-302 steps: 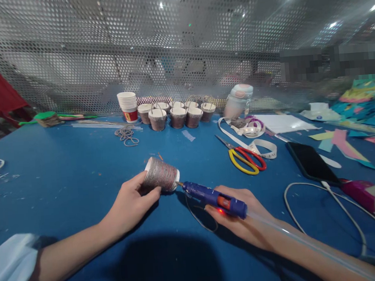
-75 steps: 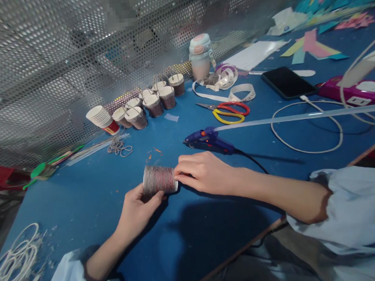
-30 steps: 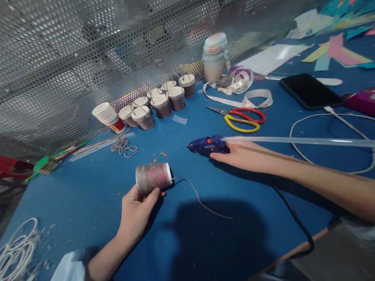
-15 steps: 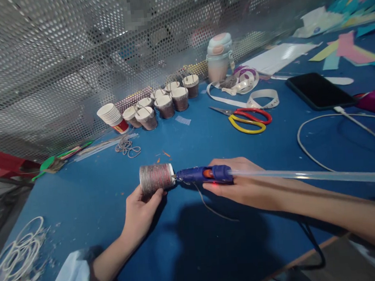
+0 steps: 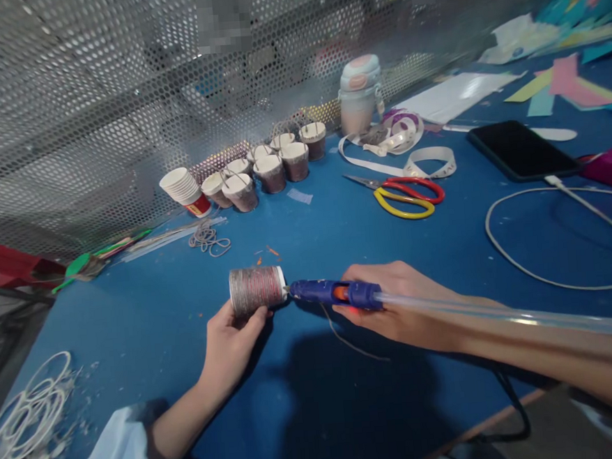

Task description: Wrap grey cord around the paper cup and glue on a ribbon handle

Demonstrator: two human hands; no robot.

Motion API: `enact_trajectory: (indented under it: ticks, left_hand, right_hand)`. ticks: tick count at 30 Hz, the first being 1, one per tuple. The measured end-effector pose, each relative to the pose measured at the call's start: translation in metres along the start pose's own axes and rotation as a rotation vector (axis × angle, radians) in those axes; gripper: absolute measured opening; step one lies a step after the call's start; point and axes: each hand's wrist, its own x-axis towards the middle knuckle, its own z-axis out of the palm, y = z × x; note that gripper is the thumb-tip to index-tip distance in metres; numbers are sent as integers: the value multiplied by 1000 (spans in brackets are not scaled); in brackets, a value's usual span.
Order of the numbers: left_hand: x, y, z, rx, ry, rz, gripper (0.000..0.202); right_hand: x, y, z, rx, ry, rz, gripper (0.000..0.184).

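A paper cup wrapped in reddish-grey string lies on its side on the blue table. My left hand grips it from below, fingers curled round its wall. My right hand is closed on a blue hot glue gun with a long clear glue stick trailing from its back. The gun's nozzle touches the right end of the cup. A loose end of string runs from the cup under the gun.
Several wrapped cups and a stack of plain paper cups stand by the perforated metal wall. Scissors, ribbon, a bottle, a phone on a white cable lie right. White cord coils sit left.
My right hand left the cup's end, reached back for the glue gun, picked it up and brought its nozzle to the cup. My left hand kept holding the cup.
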Motion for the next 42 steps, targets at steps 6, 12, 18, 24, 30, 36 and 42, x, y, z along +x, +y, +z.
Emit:
enact_trajectory:
  ticks: [6,12,18,24,30,36,42]
  left_hand:
    - [1,4,1,3,6,3,19]
    - [2,5,2,-13,7,-6,18]
    - [2,5,1,-17,0,-13,19]
    - [2,6,2,-5,9,-23,19]
    - [2,7,1,7,11,7,17]
    - [3,7,1,9,6,29,15]
    - [2,5,0,26,8,52,15]
  right_hand:
    - [-2,7,8,-69,46,-110,13]
    - [-4,13,13,-104,47,-181,13]
    - [-9,15,15,-159,81,-254,11]
    - [-8,14,15,-150,64,-262,10]
    - [-5,12,11,-128,114,-162,11]
    - [-7,8,9,-98,53,-165,13]
    - [-3,5,3,-20,53,-29,14]
